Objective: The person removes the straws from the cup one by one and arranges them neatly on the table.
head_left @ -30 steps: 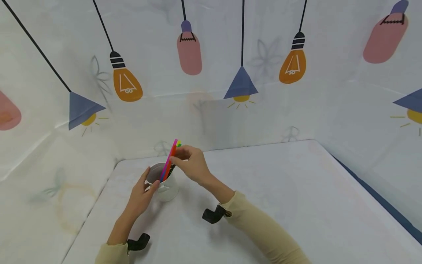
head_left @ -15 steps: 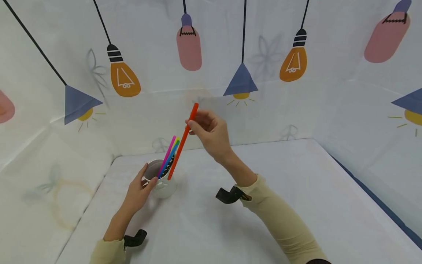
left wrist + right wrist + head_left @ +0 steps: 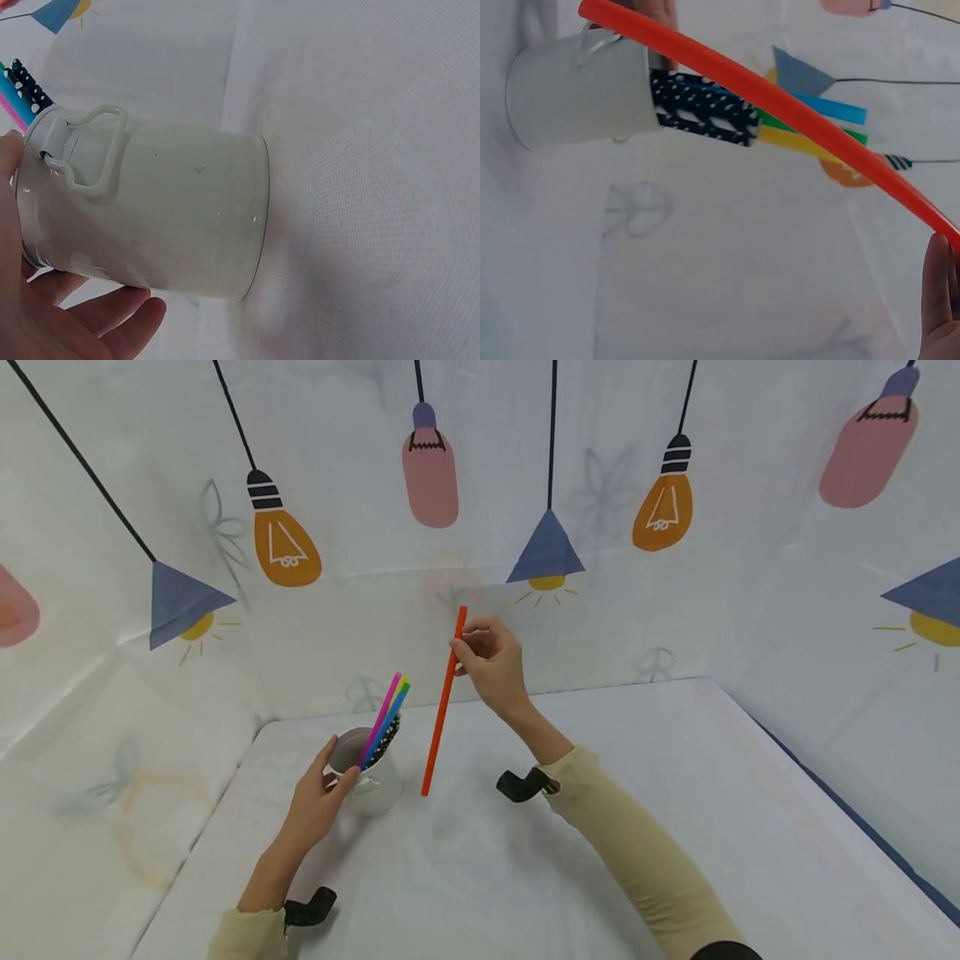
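My right hand (image 3: 495, 664) pinches a red-orange drinking straw (image 3: 441, 717) near its upper end. The straw hangs in the air, tilted, to the right of a white pot (image 3: 382, 793) with small side handles. My left hand (image 3: 315, 802) holds this pot near its rim, thumb on the near side; its fingers curve along the wall in the left wrist view. Inside the pot stand a pink straw (image 3: 386, 706), a blue straw (image 3: 388, 720), a yellow straw (image 3: 787, 141), a green straw (image 3: 853, 135) and black polka-dot straws (image 3: 705, 109), all leaning right.
A white-covered table (image 3: 600, 827) lies under the hands. Behind it rises a white cloth wall (image 3: 480, 635) printed with hanging lamps. Each sleeve end carries a black camera mount, such as the one at the right wrist (image 3: 521, 785).
My right hand has pulled the red-orange straw up out of the pot and moved it right, clear of the rim. My left hand has kept its hold on the pot.
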{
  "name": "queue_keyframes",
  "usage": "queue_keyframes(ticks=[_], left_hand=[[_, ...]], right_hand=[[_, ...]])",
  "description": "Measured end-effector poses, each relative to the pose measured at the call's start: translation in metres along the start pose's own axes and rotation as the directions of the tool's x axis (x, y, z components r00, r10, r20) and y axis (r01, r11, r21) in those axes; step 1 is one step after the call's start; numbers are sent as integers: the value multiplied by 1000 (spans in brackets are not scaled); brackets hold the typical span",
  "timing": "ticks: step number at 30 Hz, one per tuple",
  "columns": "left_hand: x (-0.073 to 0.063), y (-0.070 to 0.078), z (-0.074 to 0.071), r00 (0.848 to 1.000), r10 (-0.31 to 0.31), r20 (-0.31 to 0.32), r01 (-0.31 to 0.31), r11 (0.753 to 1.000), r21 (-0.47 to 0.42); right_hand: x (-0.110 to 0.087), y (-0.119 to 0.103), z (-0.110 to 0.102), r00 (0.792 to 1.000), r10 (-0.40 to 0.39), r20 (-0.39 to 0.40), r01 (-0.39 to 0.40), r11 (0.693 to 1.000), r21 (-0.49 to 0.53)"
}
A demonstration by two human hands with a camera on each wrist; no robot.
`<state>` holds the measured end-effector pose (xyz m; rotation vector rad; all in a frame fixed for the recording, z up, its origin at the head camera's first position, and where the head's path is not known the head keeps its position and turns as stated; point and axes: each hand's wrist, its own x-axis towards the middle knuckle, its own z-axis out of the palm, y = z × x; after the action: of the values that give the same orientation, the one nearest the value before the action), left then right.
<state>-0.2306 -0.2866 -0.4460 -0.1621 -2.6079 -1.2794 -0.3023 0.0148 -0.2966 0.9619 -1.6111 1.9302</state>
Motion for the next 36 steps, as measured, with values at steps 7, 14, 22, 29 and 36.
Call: queue_keyframes(ticks=[7, 14, 22, 29, 36], left_hand=[[1, 4, 0, 999, 40, -32, -40, 999, 1], [1, 3, -4, 999, 35, -27, -34, 999, 37], [3, -1, -5, 999, 31, -28, -30, 998, 52], [5, -5, 2, 1000, 23, -20, -22, 998, 56], [5, -6, 3, 1000, 24, -17, -23, 998, 66]], right_hand=[[-7, 44, -3, 991, 129, 29, -125, 985, -115], [-16, 77, 0, 933, 360, 32, -350, 923, -162], [-32, 108, 8, 876, 482, 10, -475, 866, -155], [-47, 132, 8, 810, 585, -53, -582, 787, -207], [-57, 154, 7, 745, 657, -113, -663, 712, -232]])
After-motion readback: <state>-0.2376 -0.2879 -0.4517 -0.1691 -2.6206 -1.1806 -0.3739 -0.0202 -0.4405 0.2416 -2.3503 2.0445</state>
